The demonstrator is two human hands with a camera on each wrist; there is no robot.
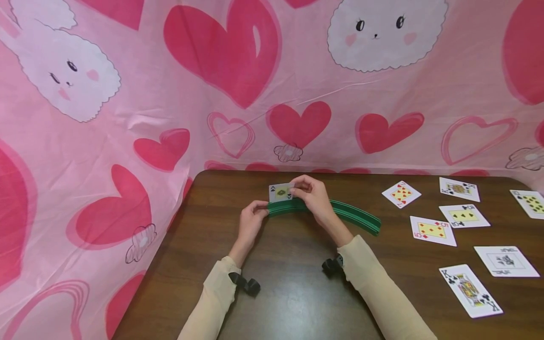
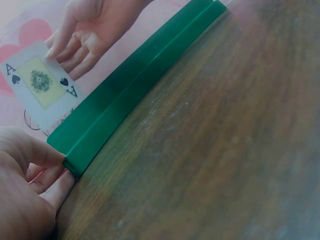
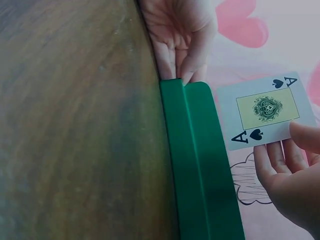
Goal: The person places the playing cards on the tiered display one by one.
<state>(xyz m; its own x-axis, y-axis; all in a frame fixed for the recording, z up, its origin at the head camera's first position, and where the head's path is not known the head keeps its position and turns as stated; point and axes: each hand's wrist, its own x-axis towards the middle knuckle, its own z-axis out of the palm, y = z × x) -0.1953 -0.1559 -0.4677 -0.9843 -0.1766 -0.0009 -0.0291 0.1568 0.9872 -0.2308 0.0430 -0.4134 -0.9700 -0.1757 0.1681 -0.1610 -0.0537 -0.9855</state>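
Note:
A curved green card holder stands on the wooden table, with ridges running along its length. My left hand pinches its left end between thumb and fingers. Between the thumb and fingers of my right hand is an ace of spades, its face towards me. The card is upright just above and behind the holder's left part. In the right wrist view the ace shows nearly whole, beside the holder's end. My right wrist and hand hide the holder's middle in the head view.
Several playing cards lie face up on the right of the table, among them a seven of hearts, a five of diamonds and a king of clubs. A pink heart-printed cloth hangs behind the table and along its left.

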